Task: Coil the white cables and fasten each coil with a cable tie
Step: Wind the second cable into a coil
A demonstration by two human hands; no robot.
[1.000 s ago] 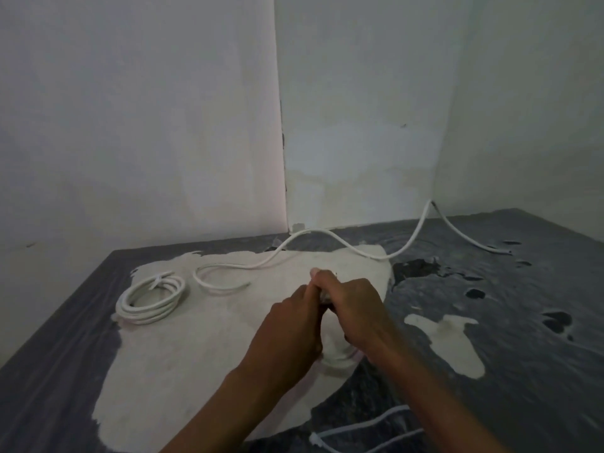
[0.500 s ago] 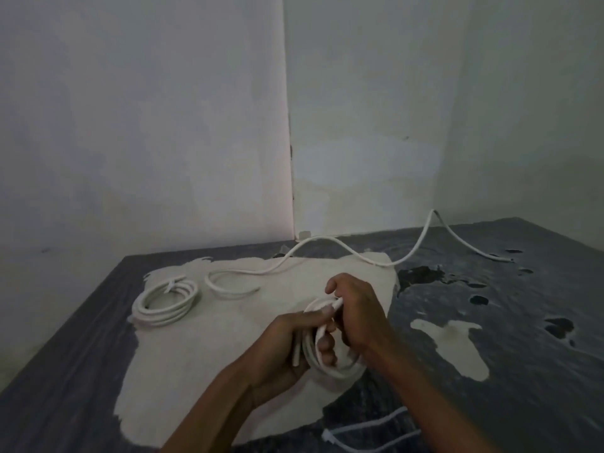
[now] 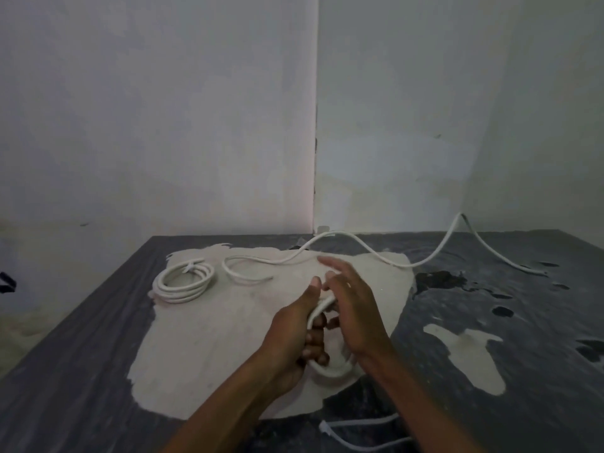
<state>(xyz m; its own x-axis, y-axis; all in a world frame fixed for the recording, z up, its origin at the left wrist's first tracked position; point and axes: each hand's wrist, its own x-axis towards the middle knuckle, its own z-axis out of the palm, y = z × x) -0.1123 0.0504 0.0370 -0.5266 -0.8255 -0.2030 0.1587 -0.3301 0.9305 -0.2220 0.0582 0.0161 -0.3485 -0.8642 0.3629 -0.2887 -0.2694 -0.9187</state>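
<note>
While left hand (image 3: 294, 338) grips coil (image 3: 327, 371) | right hand (image 3: 356, 308) fingers released | tied coil (image 3: 183, 282) near table edge (image 3: 81, 308)

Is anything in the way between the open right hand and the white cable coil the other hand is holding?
Nothing visible. The right hand hovers open right beside the white cable coil, which the left hand grips above the pale patch of the dark table.

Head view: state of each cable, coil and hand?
left hand: grips the coil in hand
right hand: fingers straight, beside that coil
coil in hand: wound, no tie visible
finished coil: lying flat on the table, tied
loose cable: uncoiled, trails along the table
near cable: uncoiled, at the near edge
</note>
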